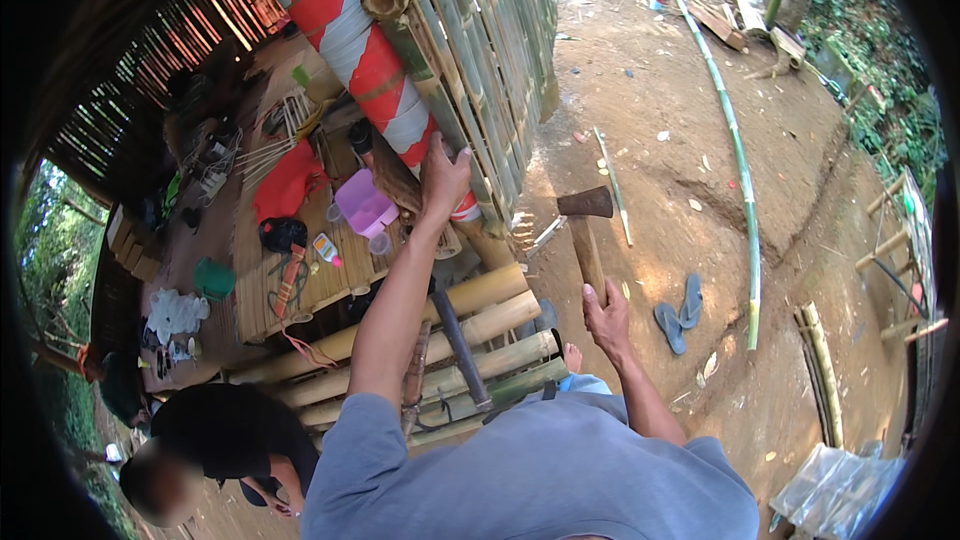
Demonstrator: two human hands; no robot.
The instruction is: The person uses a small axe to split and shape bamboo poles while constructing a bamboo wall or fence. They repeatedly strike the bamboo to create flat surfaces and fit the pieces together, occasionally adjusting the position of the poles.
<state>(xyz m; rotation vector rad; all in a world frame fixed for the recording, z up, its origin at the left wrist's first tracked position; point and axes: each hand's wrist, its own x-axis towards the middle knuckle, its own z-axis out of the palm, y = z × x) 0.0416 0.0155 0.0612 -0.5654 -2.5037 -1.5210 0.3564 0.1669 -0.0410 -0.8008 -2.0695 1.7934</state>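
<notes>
Low and to the left of the left hand [443, 172], a seated person in a dark top [235, 430] bends over, apart from the work. Just left of that hand, on the slatted bamboo floor [262, 285], lie a pink plastic tub [364, 204], a red cloth [288, 180] and a small bottle [326, 250], close enough to reach.

The left hand is raised, fingers spread and pressed flat against a bamboo panel [480, 60], beside a red-and-white striped post [360, 40]. It grips nothing; it looks to be bracing the panel so it stays put under a blow.

To the right, the right hand [606, 315] is clenched around the wooden handle of a hammer [586, 225], whose dark head points up and away, level with the panel's lower edge. The grip sits low on the handle, which would give a longer swing.

Right of that hand, a pair of blue sandals [679, 312] lies on the bare dirt, and beyond them a long green bamboo pole [740, 180].
</notes>
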